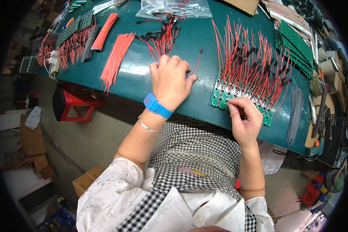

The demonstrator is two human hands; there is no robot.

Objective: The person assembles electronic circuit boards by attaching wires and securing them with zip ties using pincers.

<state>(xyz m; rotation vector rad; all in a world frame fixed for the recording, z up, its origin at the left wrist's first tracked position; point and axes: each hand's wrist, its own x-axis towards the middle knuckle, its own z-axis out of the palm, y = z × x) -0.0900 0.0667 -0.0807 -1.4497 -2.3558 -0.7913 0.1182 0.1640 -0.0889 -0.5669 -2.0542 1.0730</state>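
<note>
My left hand, with a blue wristband, is over the table just below a heap of red and black wires with black connectors. Its fingers are curled, and one red wire with a black connector runs into the gap between thumb and index finger. At the lower edge of a panel of round green circuit boards, my right hand is closed in a pinch. What its fingertips hold, if anything, is hidden. Many red wires with black connectors rise from that panel.
Left of the heap lie two bundles of red wires and a dark wire bundle. Grey wires lie at the right, below stacked green panels. A clear plastic bag is at the back; a red stool stands left.
</note>
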